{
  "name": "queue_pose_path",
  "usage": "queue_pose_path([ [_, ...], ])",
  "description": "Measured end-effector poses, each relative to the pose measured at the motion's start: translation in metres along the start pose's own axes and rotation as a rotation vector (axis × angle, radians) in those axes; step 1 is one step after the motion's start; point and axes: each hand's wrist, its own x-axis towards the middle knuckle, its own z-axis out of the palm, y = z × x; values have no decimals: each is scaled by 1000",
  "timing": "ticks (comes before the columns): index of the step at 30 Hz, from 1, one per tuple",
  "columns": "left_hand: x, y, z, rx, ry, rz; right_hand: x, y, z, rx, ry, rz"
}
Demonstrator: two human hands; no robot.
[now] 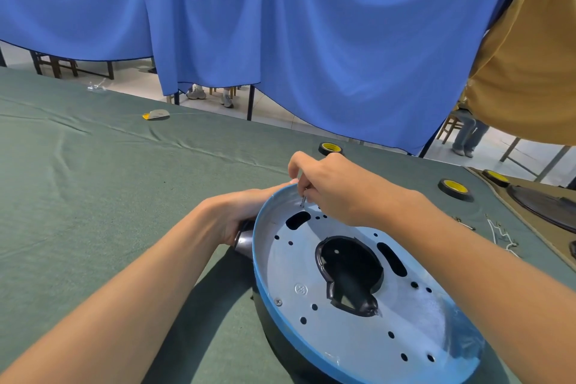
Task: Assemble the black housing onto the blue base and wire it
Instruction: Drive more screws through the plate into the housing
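- A round blue base [358,271] lies on the table [109,196], near its front edge, tilted, with its hollow side up.
- Its rim is smooth blue, and the floor inside is flat, dull silver-grey metal.
- The metal floor is pierced with many small round holes and two longer rounded slots.
- A large opening is cut in the middle of the floor.
- One screw head [278,301] is seated in the floor near the left rim.
- The black housing [349,277] sits under the base, glossy and curved.
- It shows through the middle opening and bulges out below the rim at the lower left.
- The left hand [246,212] has a clenched grip on the far left edge of the assembly.
- A shiny dark part of the housing peeks from under its palm, and its fingers lie along the outside of the rim.
- The right hand [336,190] hovers over the far part of the base.
- Its grip is a fingertip pinch on a small metal screw [302,201], point down, just above the metal floor.
- The table is covered in a wrinkled matte green cloth.
- Three black tape rolls with yellow cores [455,188] lie on the table to the right, beyond the base.
- A thin white wire [501,237] lies bent on the cloth on the right.
- A soft blue curtain [311,25] hangs in folds behind the table.
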Motion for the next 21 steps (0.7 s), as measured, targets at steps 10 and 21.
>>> queue_pose_path([
  [10,-7,3,7,233,264,-42,-1,-7,1,-48,-26,-11],
  [21,-8,2,9,234,300,-11,-3,-16,3,240,162,174],
])
